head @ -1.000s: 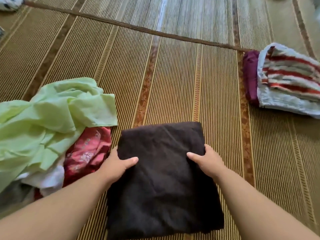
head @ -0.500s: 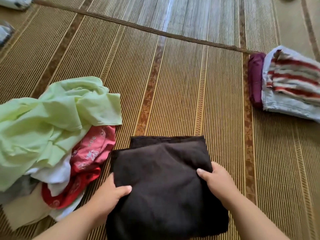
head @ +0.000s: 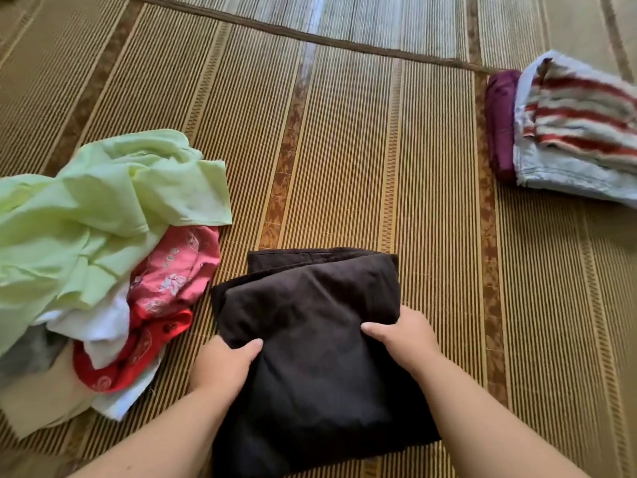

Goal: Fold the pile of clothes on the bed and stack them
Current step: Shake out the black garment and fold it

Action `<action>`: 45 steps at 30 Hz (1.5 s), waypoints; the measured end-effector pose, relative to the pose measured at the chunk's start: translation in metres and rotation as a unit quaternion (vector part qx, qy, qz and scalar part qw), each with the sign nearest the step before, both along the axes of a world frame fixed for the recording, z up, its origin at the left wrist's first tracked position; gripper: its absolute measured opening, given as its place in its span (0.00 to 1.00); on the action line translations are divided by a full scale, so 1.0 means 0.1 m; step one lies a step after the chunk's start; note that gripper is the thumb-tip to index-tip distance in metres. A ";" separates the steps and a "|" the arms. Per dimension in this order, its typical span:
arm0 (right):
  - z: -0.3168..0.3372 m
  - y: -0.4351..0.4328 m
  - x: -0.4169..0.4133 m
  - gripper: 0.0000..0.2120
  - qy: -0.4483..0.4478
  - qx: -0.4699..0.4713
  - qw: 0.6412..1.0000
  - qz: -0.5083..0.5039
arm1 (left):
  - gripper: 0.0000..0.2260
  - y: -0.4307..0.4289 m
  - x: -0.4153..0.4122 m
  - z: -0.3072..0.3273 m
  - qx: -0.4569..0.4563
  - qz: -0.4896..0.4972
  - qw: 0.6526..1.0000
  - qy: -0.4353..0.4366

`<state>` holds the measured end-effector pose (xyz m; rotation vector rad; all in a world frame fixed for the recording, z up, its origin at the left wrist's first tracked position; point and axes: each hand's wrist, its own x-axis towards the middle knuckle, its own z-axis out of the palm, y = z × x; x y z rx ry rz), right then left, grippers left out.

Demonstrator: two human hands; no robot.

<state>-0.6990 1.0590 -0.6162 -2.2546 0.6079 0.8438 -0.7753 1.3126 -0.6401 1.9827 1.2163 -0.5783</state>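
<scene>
A dark brown garment (head: 310, 305) lies folded on the woven mat in front of me. My left hand (head: 220, 367) grips its left edge with the thumb on top. My right hand (head: 403, 336) grips its right edge the same way. The upper layer is pulled toward me, and a strip of the lower layer shows at the far edge. The unfolded pile (head: 103, 243) sits to the left: a light green piece on top, with pink, red and white pieces under it. The folded stack (head: 568, 132) lies at the far right, a red-striped piece on top of a maroon one.
The woven straw mat (head: 344, 150) covers the whole surface, with a dark seam (head: 310, 37) running across the far side. A wide stretch of bare mat lies between the pile and the folded stack.
Both hands have drawn the brown garment's top layer back toward me, folding it shorter and exposing the lower layer's far edge. The view has shifted slightly.
</scene>
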 end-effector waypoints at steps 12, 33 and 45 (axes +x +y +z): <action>0.42 -0.45 -0.19 0.13 -0.050 0.140 0.979 -0.139 | 0.15 -0.08 0.26 0.25 -0.336 0.009 0.938 -0.084; 1.56 -3.84 1.58 0.15 -0.279 0.083 0.944 -0.156 | 0.16 -3.72 2.63 1.53 -0.317 -0.151 0.902 -0.253; 1.61 -4.41 3.38 0.21 -0.319 0.044 0.939 -0.123 | 0.35 -4.29 4.27 1.71 -0.013 -0.194 0.927 -0.320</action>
